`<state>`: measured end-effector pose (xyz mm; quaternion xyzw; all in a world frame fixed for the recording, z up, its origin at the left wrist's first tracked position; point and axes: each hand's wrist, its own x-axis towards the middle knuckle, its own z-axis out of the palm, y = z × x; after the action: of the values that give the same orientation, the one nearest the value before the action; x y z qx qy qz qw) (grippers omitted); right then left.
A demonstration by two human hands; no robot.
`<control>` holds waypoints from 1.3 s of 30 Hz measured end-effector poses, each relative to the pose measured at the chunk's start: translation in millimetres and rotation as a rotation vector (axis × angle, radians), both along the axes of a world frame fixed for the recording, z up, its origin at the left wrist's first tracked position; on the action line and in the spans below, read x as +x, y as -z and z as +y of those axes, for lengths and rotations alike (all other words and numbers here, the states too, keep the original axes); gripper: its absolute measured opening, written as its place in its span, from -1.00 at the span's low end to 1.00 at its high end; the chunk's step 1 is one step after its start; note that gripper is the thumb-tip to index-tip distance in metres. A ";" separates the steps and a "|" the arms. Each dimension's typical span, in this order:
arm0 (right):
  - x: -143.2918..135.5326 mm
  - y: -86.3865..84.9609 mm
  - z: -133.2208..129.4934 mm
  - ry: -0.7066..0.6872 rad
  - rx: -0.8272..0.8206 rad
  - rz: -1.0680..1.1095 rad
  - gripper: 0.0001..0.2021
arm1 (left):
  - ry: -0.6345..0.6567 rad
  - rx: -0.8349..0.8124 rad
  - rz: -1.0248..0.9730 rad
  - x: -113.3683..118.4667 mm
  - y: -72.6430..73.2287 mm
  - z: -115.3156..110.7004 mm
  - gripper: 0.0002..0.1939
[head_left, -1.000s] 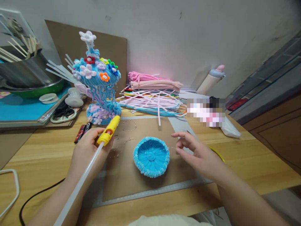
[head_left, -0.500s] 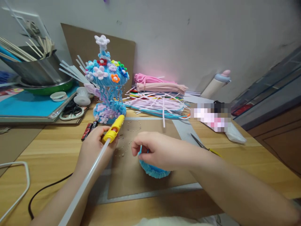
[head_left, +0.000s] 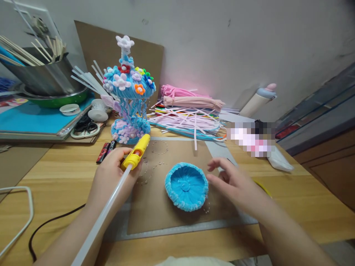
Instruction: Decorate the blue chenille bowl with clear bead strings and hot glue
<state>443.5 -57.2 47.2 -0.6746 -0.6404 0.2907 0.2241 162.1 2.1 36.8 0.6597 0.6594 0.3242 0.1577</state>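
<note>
My left hand (head_left: 115, 173) is wrapped round a yellow hot glue gun (head_left: 136, 152), with a long glue stick (head_left: 107, 210) coming out of its back. Just right of the middle, a round blue fuzzy bowl-like piece (head_left: 187, 186) lies hollow side up on a brown board (head_left: 155, 218). To its right hovers my right hand (head_left: 229, 177), fingers apart and slightly curled, with nothing seen in them. Fine beaded strands (head_left: 159, 163) lie on the board between the glue gun and the blue piece.
Behind the glue gun stands a blue carousel-like pipe-cleaner model (head_left: 129, 92) with flowers. Bundles of pipe cleaners (head_left: 191, 107) lie against the wall. Scissors (head_left: 85, 129), a wire spool (head_left: 98, 111) and a metal pot (head_left: 47, 74) of sticks are at the left. A bottle (head_left: 256, 102) leans at the right.
My right hand has moved right, off the blue piece, and its fingers have spread. The blue piece is now fully uncovered. My left hand keeps the glue gun in nearly the same place.
</note>
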 end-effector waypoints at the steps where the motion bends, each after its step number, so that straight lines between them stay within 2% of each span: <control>1: 2.4 13.3 -11.4 0.061 -0.015 0.106 -0.69 | -0.003 -0.003 0.003 0.5 0.0 0.1 -0.80; 4: -4.0 49.2 -43.9 0.141 -0.117 0.466 -0.68 | 0.001 -0.003 0.019 0.6 1.8 1.3 -0.81; 6: -14.5 65.0 -59.4 0.211 -0.118 0.595 -0.69 | 0.021 -0.006 0.034 -0.2 3.7 1.9 -0.80; 8: -23.9 73.1 -67.7 0.232 -0.081 0.612 -0.72 | 0.023 -0.005 0.039 -0.9 5.6 2.1 -0.79; 10: -28.4 74.0 -69.5 0.204 -0.036 0.552 -0.79 | 0.028 -0.010 0.035 -0.9 7.5 2.5 -0.79; 13: -25.9 64.4 -66.3 0.139 -0.027 0.443 -0.85 | 0.036 -0.023 0.022 0.0 10.7 4.9 -0.79; 16: -20.2 45.3 -59.9 0.110 -0.072 0.443 -0.85 | 0.033 -0.038 0.024 0.3 13.0 8.3 -0.80; 18: -18.4 30.1 -53.2 0.062 -0.136 0.570 -0.87 | 0.028 -0.048 0.031 -0.1 13.1 9.7 -0.79; 20: -19.2 14.6 -44.1 -0.014 -0.262 0.791 -0.89 | 0.026 -0.049 0.030 -0.7 12.4 9.8 -0.78; 23: -26.2 -5.1 -27.4 -0.084 -0.445 1.122 -0.79 | 0.033 -0.047 0.020 -1.8 11.9 8.9 -0.76; 25: -34.8 -14.0 -15.7 -0.112 -0.529 1.270 -0.73 | 0.034 -0.048 0.019 -2.2 12.5 8.8 -0.74; 28: -50.4 -20.1 1.0 -0.112 -0.552 1.363 -0.67 | 0.039 -0.049 0.017 -2.3 13.4 9.2 -0.74; 30: -58.2 -21.8 10.6 -0.121 -0.526 1.334 -0.65 | 0.044 -0.049 0.009 -2.1 13.1 9.3 -0.76; 32: -60.1 -24.2 18.0 -0.169 -0.431 1.199 -0.66 | 0.048 -0.042 0.007 -2.0 12.2 8.9 -0.78; 37: -37.2 -32.8 26.6 -0.328 0.136 0.395 -0.88 | 0.065 -0.021 0.012 -2.0 11.2 6.7 -0.84; 39: -24.5 -31.2 28.0 -0.236 0.284 0.295 -0.88 | 0.078 -0.004 0.014 -1.9 11.2 5.9 -0.85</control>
<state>418.9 -29.2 78.4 -0.5071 -0.7097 0.3173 0.3722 160.3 8.0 25.6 0.6868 0.6350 0.3121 0.1667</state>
